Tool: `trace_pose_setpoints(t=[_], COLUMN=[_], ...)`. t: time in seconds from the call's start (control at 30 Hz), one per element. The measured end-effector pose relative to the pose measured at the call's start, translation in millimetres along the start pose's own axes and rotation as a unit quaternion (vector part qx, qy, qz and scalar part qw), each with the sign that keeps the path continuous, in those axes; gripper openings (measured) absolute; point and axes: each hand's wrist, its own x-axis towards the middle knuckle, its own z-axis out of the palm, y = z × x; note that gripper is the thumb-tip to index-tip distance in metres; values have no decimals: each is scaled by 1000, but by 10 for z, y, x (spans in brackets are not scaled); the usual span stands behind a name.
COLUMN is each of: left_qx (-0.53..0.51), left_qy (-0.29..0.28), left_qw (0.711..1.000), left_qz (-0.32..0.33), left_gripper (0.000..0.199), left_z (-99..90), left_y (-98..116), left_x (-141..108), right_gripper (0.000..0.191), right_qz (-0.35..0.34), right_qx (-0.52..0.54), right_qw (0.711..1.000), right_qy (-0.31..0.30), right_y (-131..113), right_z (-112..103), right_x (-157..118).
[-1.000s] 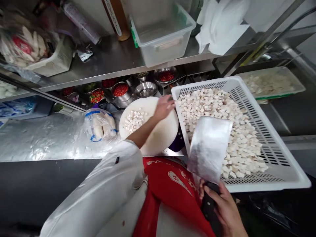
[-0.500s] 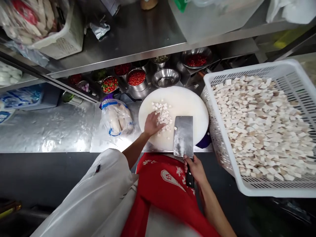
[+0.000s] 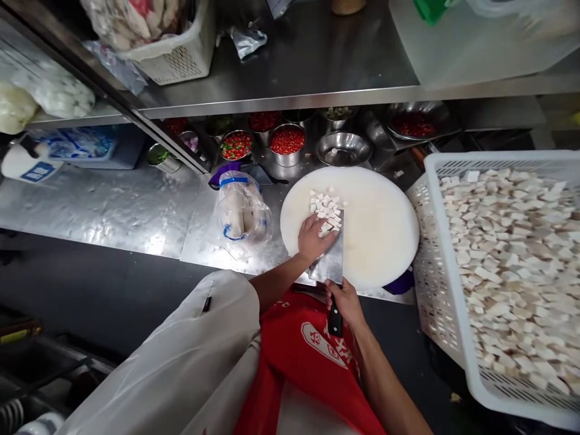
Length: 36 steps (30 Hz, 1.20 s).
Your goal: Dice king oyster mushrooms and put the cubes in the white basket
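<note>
My right hand (image 3: 348, 304) is wrapped round the black handle of a cleaver (image 3: 330, 266), whose broad blade lies flat at the near left part of the round white cutting board (image 3: 385, 223). Small white cubes (image 3: 324, 204), which look like diced mushroom, are heaped along the blade's far end and left side, some apparently on it. Fingers spread, my left hand (image 3: 314, 238) rests against the near side of these cubes and partly covers the blade. How many cubes lie under its fingers is hidden.
Right of the board stands a white plastic basket (image 3: 453, 368) full of pale cut pieces. A plastic-wrapped bundle (image 3: 242, 208) lies on the left. Behind are a steel bowl (image 3: 343, 149) and a pot of chopped red chillies (image 3: 287, 142), beneath an overhanging steel shelf (image 3: 317, 66).
The cleaver has moved left across the board, its blade now meeting the cubes. My left hand has drawn the cubes closer together beside it. The whole view has shifted.
</note>
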Motion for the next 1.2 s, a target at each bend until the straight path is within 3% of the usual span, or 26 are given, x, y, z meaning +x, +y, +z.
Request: trace_pose_setpoints(t=[0.1, 0.17, 0.27, 0.37, 0.5, 0.57, 0.67, 0.73, 0.87, 0.97, 1.03, 1.1, 1.2], left_qx=[0, -2, -21, -70, -138, -139, -95, -61, 10, 39, 27, 18, 64], left_qy=[30, 47, 67, 55, -59, -144, -274, -324, -339, -300, -245, -179, -110], left_qw=[1000, 998, 994, 986, 974, 952, 883, 850, 861, 879, 897, 930, 984], left_qz=[10, 30, 83, 138, 172, 233, 368, 410, 379, 368, 368, 319, 128], left_gripper=[36, 34, 33, 32, 39, 49, 55, 50, 50, 50, 50, 47, 38], left_z=[-25, -40, -16, 110, 445, 677, 1110, 1429, 1887, 1864, 1631, 1243, 522], left_y=[191, 432, 970, 1666, 2594, 2942, 3264, 3375, 3429, 3264, 2967, 2473, 1428], left_x=[-34, -46, 10, 187, 458, 507, 484, 499, 795, 1149, 1368, 1547, 1722], right_gripper=[42, 41, 40, 38, 37, 36, 35, 35, 36, 34, 36, 40, 45], right_qz=[1, 0, -13, -42, -92, -113, -120, -106, -81, -75, -68, -56, -23], right_qx=[-2, -4, 8, 61, 154, 164, 151, 149, 165, 138, 98, 54, 8], right_qw=[1000, 1000, 1000, 996, 975, 966, 960, 961, 957, 954, 959, 970, 989], right_qy=[-11, -13, 6, 49, 127, 167, 201, 207, 225, 255, 257, 230, 144], right_y=[-100, -185, -352, -602, -1085, -1329, -1548, -1547, -1263, -1000, -872, -794, -744], right_z=[-141, -301, -638, -1038, -1619, -1934, -2373, -2571, -2598, -2384, -2230, -2092, -1880], right_x=[-103, -215, -422, -623, -753, -743, -727, -792, -1117, -1307, -1316, -1222, -917])
